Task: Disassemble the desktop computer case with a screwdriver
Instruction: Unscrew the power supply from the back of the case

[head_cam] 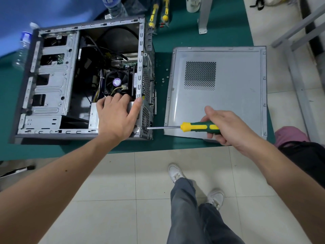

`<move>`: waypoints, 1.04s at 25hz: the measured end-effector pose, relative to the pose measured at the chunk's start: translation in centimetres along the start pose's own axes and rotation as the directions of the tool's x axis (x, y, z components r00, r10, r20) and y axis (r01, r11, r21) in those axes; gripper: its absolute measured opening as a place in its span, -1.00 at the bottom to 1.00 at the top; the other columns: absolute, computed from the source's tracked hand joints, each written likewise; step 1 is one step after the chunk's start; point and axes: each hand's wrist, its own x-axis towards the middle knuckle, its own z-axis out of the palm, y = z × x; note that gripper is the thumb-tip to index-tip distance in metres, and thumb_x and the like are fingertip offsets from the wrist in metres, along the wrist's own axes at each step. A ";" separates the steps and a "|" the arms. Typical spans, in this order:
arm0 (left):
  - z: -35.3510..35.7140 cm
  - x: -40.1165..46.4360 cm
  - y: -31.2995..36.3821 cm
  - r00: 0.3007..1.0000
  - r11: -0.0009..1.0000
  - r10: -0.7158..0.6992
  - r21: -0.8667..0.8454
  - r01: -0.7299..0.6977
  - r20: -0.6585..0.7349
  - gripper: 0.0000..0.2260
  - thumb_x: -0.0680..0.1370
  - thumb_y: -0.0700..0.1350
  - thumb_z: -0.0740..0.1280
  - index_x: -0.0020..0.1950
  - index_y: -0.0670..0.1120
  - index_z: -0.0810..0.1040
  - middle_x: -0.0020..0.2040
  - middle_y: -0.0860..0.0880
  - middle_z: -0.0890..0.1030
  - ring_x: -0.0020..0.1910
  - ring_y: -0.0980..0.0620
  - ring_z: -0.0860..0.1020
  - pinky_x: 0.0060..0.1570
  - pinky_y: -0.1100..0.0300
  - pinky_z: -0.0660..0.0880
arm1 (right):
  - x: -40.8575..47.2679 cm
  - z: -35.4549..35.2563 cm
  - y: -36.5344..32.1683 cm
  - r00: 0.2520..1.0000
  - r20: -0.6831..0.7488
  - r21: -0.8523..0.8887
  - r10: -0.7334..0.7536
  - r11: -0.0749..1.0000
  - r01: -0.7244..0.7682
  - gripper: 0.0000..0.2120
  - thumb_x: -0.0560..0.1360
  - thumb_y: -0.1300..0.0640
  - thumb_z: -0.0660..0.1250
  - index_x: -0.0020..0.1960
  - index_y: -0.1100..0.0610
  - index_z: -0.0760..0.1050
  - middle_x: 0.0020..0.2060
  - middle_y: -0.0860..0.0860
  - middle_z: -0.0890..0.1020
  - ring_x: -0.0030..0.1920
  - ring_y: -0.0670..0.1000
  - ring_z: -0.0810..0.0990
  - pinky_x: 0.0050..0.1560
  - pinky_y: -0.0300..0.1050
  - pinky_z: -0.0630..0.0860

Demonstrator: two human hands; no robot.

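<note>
Both forearms (58, 175) bare to the frame edge, no sleeves or wristwear visible; grey loose-cut jeans (191, 213); white low-top sneakers (175, 173), laced; no gloves.

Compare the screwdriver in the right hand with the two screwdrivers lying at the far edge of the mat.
The held screwdriver lies level in the right hand, its tip at the computer case rear; the two spare screwdrivers lie untouched on the green mat. The held one is bare; the spare ones appear to be in clear packaging. The held handle shows green and yellow; the spares show mostly yellow. All share that yellow.
</note>
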 end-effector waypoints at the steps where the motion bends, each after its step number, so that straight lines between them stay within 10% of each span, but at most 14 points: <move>1: 0.0 0.0 0.0 1.000 1.000 -0.001 0.000 0.001 0.003 -0.52 0.62 0.29 -0.09 -0.26 -0.01 0.32 -0.20 0.02 0.43 -0.11 -0.03 0.35 0.21 -0.01 0.20 | 0.0 0.0 -0.1 0.999 -0.026 0.004 -0.045 0.999 0.045 -0.72 0.58 -0.11 0.28 -0.11 0.06 0.60 -0.35 0.08 0.57 -0.50 -0.05 0.38 -0.52 -0.28 0.31; 4: 0.0 0.0 0.1 1.000 1.000 0.003 0.001 -0.003 0.005 -0.52 0.62 0.29 -0.09 -0.28 0.00 0.30 -0.22 0.02 0.41 -0.12 -0.02 0.34 0.20 -0.01 0.19 | 0.1 -0.6 0.1 0.967 -0.023 0.232 -0.252 0.940 0.250 -0.81 0.45 0.31 0.44 -0.05 0.04 0.57 -0.14 -0.01 0.56 -0.26 -0.12 0.51 -0.26 -0.34 0.45; 9: 0.1 0.0 -0.1 1.000 1.000 -0.005 -0.002 0.005 -0.003 -0.48 0.62 0.29 -0.08 -0.25 -0.04 0.40 -0.21 0.03 0.44 -0.12 0.00 0.34 0.21 -0.01 0.19 | 0.2 -0.5 -0.2 1.000 0.026 0.000 -0.010 1.000 0.010 -0.70 0.57 -0.15 0.28 -0.05 0.08 0.57 -0.29 0.05 0.60 -0.48 -0.03 0.46 -0.50 -0.24 0.39; 13: 0.2 0.0 0.0 1.000 1.000 -0.004 0.000 0.004 -0.002 -0.49 0.62 0.29 -0.09 -0.25 -0.03 0.38 -0.21 0.03 0.44 -0.12 -0.01 0.35 0.21 -0.02 0.20 | -0.1 -1.0 0.7 0.985 0.042 0.304 -0.167 0.941 0.147 -0.78 0.48 0.31 0.41 -0.05 0.00 0.59 -0.12 0.00 0.57 -0.20 -0.06 0.56 -0.14 -0.25 0.52; 17: -0.1 -0.1 0.0 1.000 1.000 0.003 -0.019 -0.003 -0.006 -0.52 0.62 0.30 -0.09 -0.25 0.00 0.35 -0.21 0.03 0.42 -0.12 0.00 0.32 0.20 -0.03 0.20 | -0.3 -0.1 1.2 0.996 0.078 0.154 0.044 0.986 -0.056 -0.75 0.52 -0.13 0.37 -0.08 0.07 0.57 -0.29 0.03 0.61 -0.40 -0.01 0.51 -0.45 -0.22 0.45; 22: -0.3 -0.2 0.2 1.000 1.000 0.010 -0.013 -0.010 0.004 -0.53 0.62 0.28 -0.08 -0.24 -0.01 0.36 -0.19 0.03 0.43 -0.10 -0.05 0.38 0.23 -0.04 0.21 | -0.6 -0.1 1.7 0.993 0.025 0.386 -0.113 0.918 0.095 -0.75 0.43 0.33 0.43 -0.06 0.00 0.58 -0.17 -0.04 0.60 -0.23 -0.02 0.53 -0.14 -0.15 0.53; 26: -0.3 -0.2 0.2 1.000 1.000 0.015 -0.006 -0.015 0.011 -0.52 0.62 0.27 -0.08 -0.21 -0.02 0.41 -0.18 0.03 0.44 -0.07 -0.05 0.40 0.24 -0.03 0.21 | -0.7 0.0 1.0 0.995 0.075 0.311 0.072 0.946 -0.092 -0.73 0.41 -0.06 0.47 -0.02 0.10 0.59 -0.16 0.08 0.63 -0.32 0.05 0.57 -0.24 -0.12 0.57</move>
